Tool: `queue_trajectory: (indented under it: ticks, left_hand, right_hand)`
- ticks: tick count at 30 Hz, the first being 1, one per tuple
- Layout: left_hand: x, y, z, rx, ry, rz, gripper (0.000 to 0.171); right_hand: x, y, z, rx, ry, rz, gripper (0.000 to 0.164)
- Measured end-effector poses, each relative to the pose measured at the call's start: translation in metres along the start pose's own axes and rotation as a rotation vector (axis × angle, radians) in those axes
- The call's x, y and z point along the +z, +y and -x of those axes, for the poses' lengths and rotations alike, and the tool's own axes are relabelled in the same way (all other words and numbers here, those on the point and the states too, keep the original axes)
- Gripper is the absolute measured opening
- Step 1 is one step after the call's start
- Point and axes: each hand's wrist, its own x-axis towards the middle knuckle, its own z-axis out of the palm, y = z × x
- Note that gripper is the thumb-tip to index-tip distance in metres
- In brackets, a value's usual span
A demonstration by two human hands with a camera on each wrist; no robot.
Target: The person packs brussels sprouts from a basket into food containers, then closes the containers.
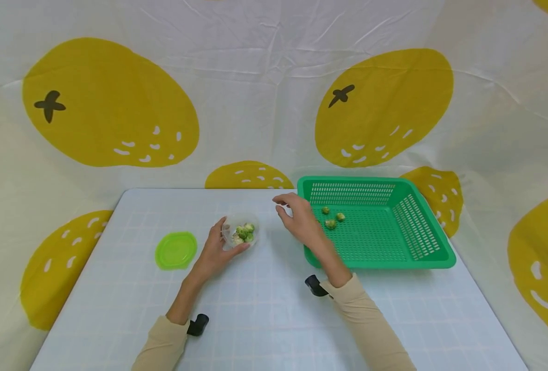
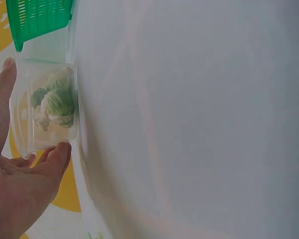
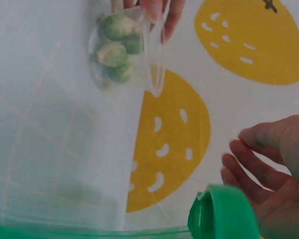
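My left hand (image 1: 217, 252) grips a clear plastic container (image 1: 242, 215) from its left side, thumb and fingers spread round the wall. Several Brussels sprouts (image 1: 243, 233) lie inside; in the left wrist view the sprouts (image 2: 59, 102) show through the container's side. Over the left edge of the green basket (image 1: 376, 264) hovers my right hand (image 1: 298, 216), its fingers loosely bent and nothing between them. The right wrist view also shows this right hand (image 3: 276, 174) without anything in it. Loose sprouts (image 1: 331, 224) sit in the basket's left part, one partly hidden behind the right wrist.
A lime green round lid (image 1: 176, 251) lies flat on the table, left of the container. The table (image 1: 255, 324) has a pale checked cover. Behind it hangs a white cloth (image 1: 241, 113) with large yellow fruit prints. Black wrist cameras (image 1: 198, 325) are strapped to both wrists.
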Motion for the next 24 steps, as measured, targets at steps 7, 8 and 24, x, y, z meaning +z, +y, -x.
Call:
queue_trajectory:
  ticks: [7,8,24]
  left_hand:
    - [-0.001,-0.001,-0.001,0.009,-0.014,0.006,0.11]
    - [-0.001,-0.001,-0.001,0.01,-0.015,0.007,0.11]
    - [-0.002,0.002,0.001,-0.005,-0.016,0.023,0.109]
  right_hand:
    - [-0.018,0.009,0.003,0.044,0.055,0.047,0.02]
    - [-0.021,0.011,0.004,0.05,0.063,0.048,0.02]
    - [-0.047,0.053,0.021,0.148,0.094,0.095,0.023]
